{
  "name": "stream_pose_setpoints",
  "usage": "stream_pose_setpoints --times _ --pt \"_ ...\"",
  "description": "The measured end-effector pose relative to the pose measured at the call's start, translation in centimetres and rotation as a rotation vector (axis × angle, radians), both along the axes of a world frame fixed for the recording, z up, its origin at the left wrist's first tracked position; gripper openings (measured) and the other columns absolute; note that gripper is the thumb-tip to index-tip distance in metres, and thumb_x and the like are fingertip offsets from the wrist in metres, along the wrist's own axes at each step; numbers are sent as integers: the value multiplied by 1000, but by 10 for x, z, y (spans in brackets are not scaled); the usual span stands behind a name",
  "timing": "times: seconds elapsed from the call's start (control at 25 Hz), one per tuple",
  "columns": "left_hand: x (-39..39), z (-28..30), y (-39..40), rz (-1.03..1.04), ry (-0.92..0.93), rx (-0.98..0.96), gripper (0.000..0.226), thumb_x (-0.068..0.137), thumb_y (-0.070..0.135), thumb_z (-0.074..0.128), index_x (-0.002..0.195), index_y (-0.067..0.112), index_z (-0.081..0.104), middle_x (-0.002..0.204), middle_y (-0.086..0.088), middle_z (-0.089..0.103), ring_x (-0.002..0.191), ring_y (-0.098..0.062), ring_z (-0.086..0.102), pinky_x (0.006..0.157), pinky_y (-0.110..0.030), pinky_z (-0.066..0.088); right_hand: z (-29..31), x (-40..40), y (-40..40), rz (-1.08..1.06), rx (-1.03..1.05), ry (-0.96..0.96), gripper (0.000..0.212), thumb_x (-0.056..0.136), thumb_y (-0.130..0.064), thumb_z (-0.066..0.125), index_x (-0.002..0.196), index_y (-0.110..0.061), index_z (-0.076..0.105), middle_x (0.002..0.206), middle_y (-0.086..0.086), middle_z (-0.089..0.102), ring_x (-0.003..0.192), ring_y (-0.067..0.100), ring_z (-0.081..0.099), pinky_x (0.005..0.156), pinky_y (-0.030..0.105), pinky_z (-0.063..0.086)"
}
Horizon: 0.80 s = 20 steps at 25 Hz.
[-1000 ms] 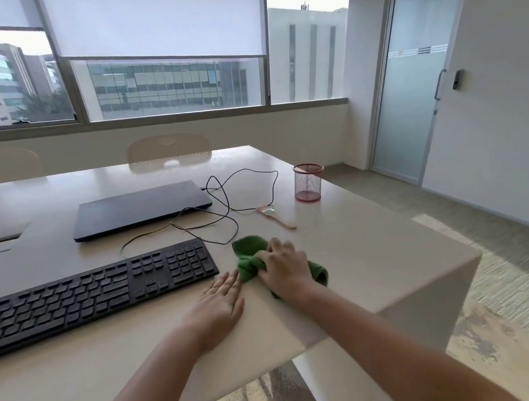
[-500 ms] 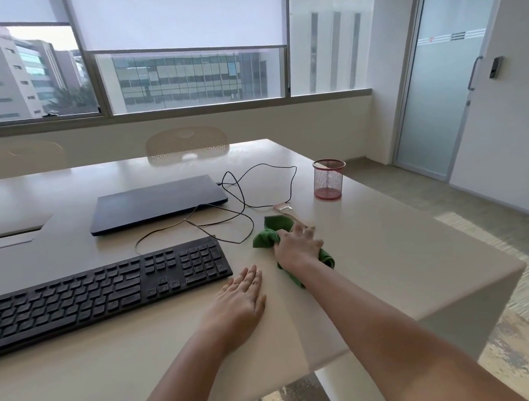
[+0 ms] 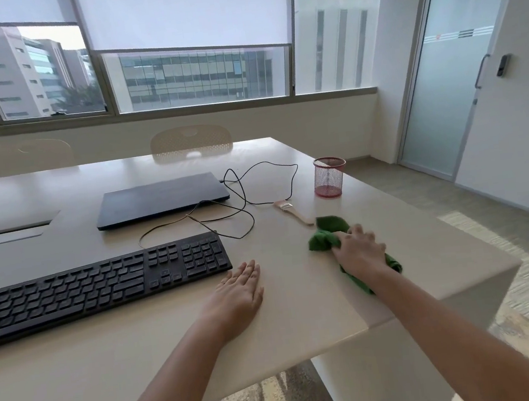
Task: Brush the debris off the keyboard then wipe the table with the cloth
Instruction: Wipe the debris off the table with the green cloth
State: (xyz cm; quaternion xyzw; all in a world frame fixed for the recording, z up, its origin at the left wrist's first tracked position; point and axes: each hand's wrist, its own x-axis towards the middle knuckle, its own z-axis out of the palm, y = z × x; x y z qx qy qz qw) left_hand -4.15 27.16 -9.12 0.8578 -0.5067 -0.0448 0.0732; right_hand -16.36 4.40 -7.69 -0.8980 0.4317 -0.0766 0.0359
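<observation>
In the head view, a large beige table [image 3: 303,312] with a smooth top fills the lower part of the picture, and its right corner is near the right hand.

The right hand [image 3: 359,250] lies on a crumpled green cloth [image 3: 326,237] and grips it, with the fingers curled over the fabric and pressing it on the table top. The cloth is close to the right edge of the table; one part of it shows in front of the fingers and another part comes out behind the wrist.

The left hand [image 3: 239,295] rests flat on the table with straight fingers held together, and it holds nothing. It is just beside the right end of a long black keyboard [image 3: 97,284], which lies along the near side of the table, but I cannot tell if the fingertips touch it.

A small paintbrush with a pale wooden handle [image 3: 293,211] lies on the table just beyond the cloth, its handle end almost at the green fabric. Farther, near the right edge, a red wire-mesh cup [image 3: 329,177] stands upright. A closed dark laptop [image 3: 159,200] lies toward the middle of the table, and a thin black cable [image 3: 239,200] makes loose loops between the laptop, the keyboard and the brush.

Behind the far edge, a beige chair back [image 3: 190,139] is visible.
</observation>
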Motion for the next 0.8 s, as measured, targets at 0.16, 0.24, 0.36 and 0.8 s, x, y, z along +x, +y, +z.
stream_pose_setpoints --times 0.16,0.24,0.36,0.8 --pt "2 -1 0 -2 11 3 56 102 36 16 151 16 0 158 4 -6 145 -7 -8 118 -24 -4 2 -75 -62 -228 -9 -43 34 96 -41 35 122 -26 51 117 13 41 105 34 45 90 46 40" --pt "2 -2 0 6 10 3 56 102 37 16 151 16 0 158 4 -7 145 -6 -8 119 -25 -3 3 -117 -97 -341 40 -48 35 95 -41 36 123 -26 50 116 15 40 108 36 45 93 47 38" --pt "3 -4 0 3 8 0 56 102 37 15 151 17 1 158 5 -7 145 -6 -8 119 -25 -3 11 -171 -139 -607 75 -10 55 81 -44 38 131 -22 45 122 19 39 115 42 41 96 50 38" --pt "3 0 -1 10 8 -16 55 102 37 18 151 19 2 158 7 -5 145 -5 -6 118 -25 -2 4 -10 -62 83 -65 47 39 95 -45 37 133 -35 44 133 9 38 119 35 37 96 50 35"
